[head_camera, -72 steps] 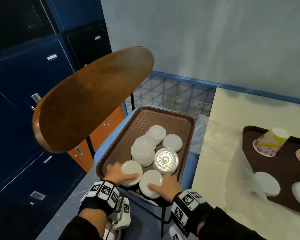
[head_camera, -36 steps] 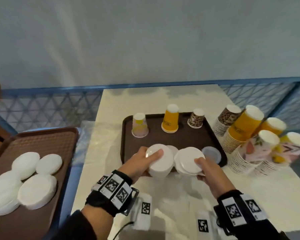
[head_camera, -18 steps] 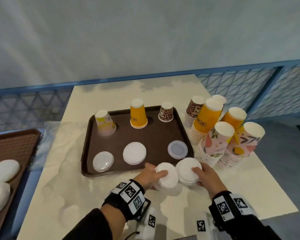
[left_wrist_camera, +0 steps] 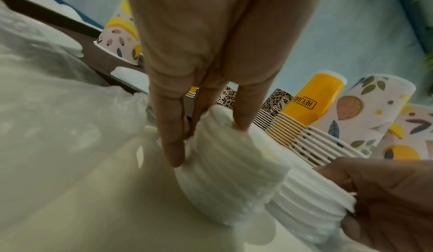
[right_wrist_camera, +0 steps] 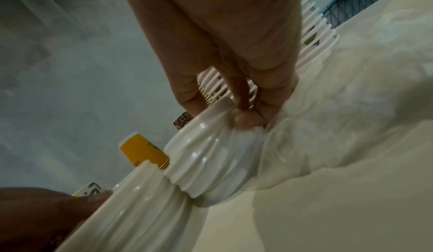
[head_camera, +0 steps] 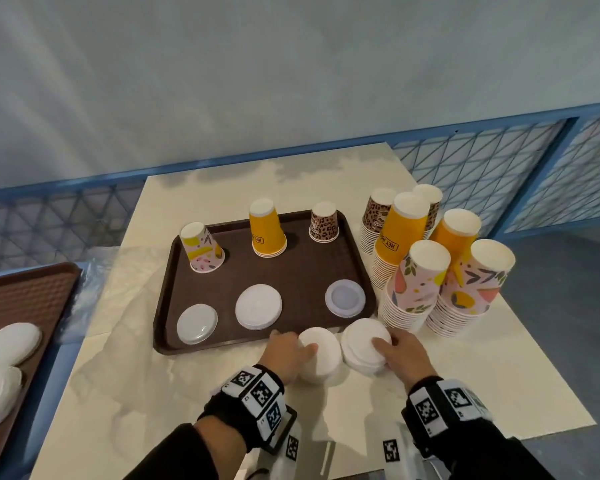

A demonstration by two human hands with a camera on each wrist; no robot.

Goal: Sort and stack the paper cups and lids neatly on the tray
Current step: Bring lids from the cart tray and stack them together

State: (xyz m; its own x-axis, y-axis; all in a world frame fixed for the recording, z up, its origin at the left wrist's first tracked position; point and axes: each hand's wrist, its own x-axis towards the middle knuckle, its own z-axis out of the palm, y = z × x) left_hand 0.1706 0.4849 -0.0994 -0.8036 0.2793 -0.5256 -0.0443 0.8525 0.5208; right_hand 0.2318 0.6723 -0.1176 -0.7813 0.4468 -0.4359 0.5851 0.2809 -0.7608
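My left hand [head_camera: 284, 355] grips a stack of white lids [head_camera: 321, 356] that stands on the table just in front of the brown tray [head_camera: 302, 271]. Beside it my right hand [head_camera: 400, 355] grips a second stack of white lids [head_camera: 362, 344]. In the left wrist view the fingers [left_wrist_camera: 173, 145] curl round the left stack [left_wrist_camera: 229, 172]; in the right wrist view the right stack [right_wrist_camera: 211, 156] is pinched at its top. On the tray stand a pink cup [head_camera: 201, 249], a yellow cup stack [head_camera: 267, 226] and a leopard cup [head_camera: 323, 221], all upside down, with three lids [head_camera: 258, 306] in front.
Tall stacks of upside-down cups [head_camera: 426, 258] crowd the table right of the tray. A second brown tray [head_camera: 32, 292] with white lids [head_camera: 7, 344] sits lower at the left. A blue mesh fence [head_camera: 482, 168] runs behind the table.
Both hands carried the lid stacks from the left tray over to the table and lowered them onto it in front of the tray. My head turned right.
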